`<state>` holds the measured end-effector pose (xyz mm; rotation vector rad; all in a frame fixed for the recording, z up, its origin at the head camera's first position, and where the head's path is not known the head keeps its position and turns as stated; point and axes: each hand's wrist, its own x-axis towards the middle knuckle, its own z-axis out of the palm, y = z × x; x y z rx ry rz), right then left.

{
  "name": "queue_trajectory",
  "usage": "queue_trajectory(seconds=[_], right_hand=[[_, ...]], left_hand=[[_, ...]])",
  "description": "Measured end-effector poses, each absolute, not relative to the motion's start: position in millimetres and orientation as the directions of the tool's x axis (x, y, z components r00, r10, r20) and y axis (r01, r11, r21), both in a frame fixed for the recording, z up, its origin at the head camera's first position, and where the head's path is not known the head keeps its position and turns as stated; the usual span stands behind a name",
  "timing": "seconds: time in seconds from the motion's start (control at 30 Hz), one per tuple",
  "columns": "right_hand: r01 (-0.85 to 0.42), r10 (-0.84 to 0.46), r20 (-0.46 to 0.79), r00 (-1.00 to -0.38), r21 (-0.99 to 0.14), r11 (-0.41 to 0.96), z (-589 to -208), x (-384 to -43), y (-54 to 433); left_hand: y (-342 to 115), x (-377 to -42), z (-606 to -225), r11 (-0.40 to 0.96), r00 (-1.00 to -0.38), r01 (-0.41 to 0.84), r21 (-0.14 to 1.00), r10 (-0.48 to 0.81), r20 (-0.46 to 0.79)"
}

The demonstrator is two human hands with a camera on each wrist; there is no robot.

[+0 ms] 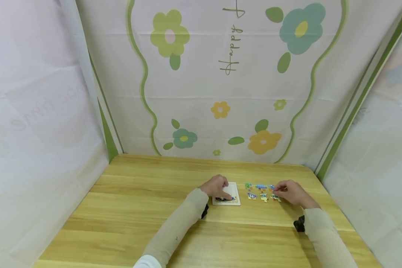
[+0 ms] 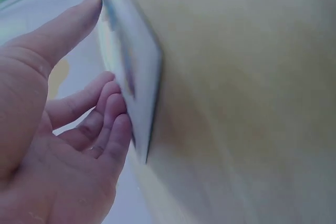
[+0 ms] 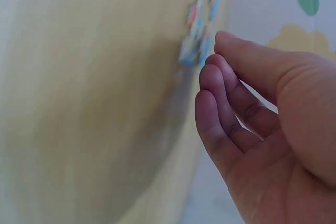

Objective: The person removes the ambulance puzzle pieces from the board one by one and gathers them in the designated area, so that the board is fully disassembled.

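Observation:
A small white-framed puzzle board [image 1: 235,189] lies on the table, with printed picture parts along its near side. My left hand [image 1: 216,187] rests on it, thumb stretched over its face and the other fingertips at its edge [image 2: 153,85]. To the right, several colourful puzzle pieces [image 1: 261,186] are laid out in two rows. At the right end of these rows is my right hand [image 1: 290,191], its thumb and fingertips close together right by the end pieces [image 3: 195,43]. In the right wrist view no piece shows between the thumb and fingers.
The wooden table [image 1: 147,208] reaches back to a white cloth [image 1: 201,82] printed with flowers. Similar cloth walls stand at the left and right. Each wrist carries a black camera mount [image 1: 299,223].

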<state>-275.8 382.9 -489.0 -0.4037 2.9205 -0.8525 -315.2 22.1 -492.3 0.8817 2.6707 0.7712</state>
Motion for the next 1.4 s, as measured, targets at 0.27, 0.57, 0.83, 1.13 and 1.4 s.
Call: queue_trajectory(seconds=[0.27, 0.57, 0.83, 1.13, 1.4], right_hand=[[-0.295, -0.390, -0.038, -0.920, -0.588, 0.753, -477.0, -288.0, 327.3], [-0.394, -0.519, -0.047, -0.853, -0.595, 0.701, -477.3, -296.9, 256.8], [-0.446, -0.592, -0.044, -0.805, -0.613, 0.652, -475.0, -295.8, 216.0], [-0.449, -0.619, -0.079, -0.781, -0.618, 0.645, -479.9, -297.2, 194.7], [-0.459, -0.631, -0.084, -0.772, -0.613, 0.643, -484.1, -299.3, 189.0]], left_hand=[[13.0, -320.0, -488.0, 0.665, -0.779, 0.475, 0.576, 0.623, -0.076], [-6.4, -313.6, -475.6, 0.658, -0.765, 0.497, 0.566, 0.640, -0.072], [-25.4, -312.9, -483.5, 0.618, -0.739, 0.540, 0.572, 0.673, -0.031], [-33.7, -305.3, -495.8, 0.563, -0.752, 0.463, 0.685, 0.658, -0.032], [-39.2, -300.0, -501.3, 0.570, -0.778, 0.415, 0.709, 0.627, -0.048]])
